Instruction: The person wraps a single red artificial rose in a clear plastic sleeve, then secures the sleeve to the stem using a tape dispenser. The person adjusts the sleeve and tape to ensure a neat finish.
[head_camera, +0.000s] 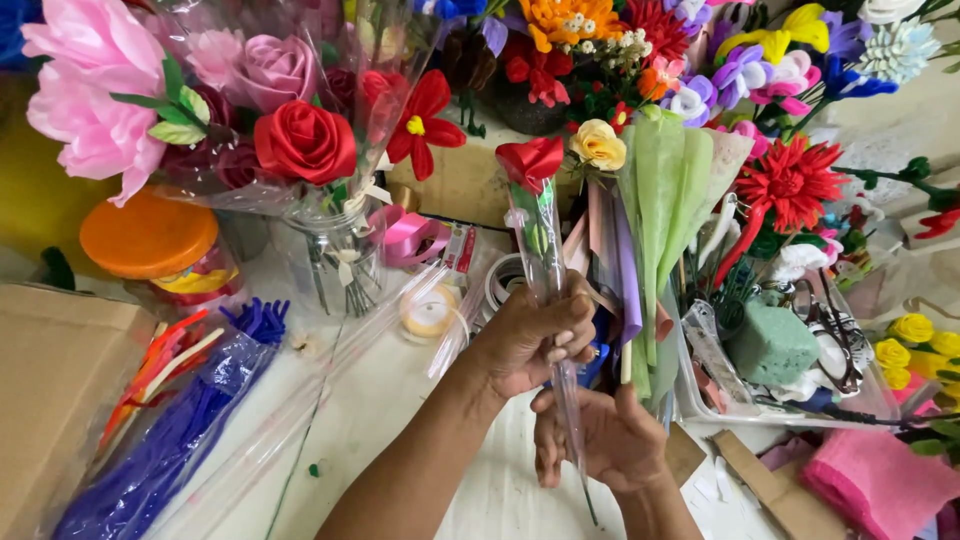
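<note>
A single red artificial rose (530, 160) on a green stem stands upright inside a clear plastic sleeve (545, 270). My left hand (525, 340) is wrapped around the sleeve at mid-stem. My right hand (600, 440) sits just below it, palm up, fingers cupping the lower end of the sleeve and stem, which pokes out beneath toward the table.
A glass vase of red and pink fabric roses (300, 140) stands left of centre. An orange-lidded jar (150, 240), a bag of purple pipe cleaners (170, 440), ribbon rolls (430, 315), green wrapping paper (665, 200), a green foam block (770, 345) in a clear tray and a cardboard box (50, 390) crowd the table.
</note>
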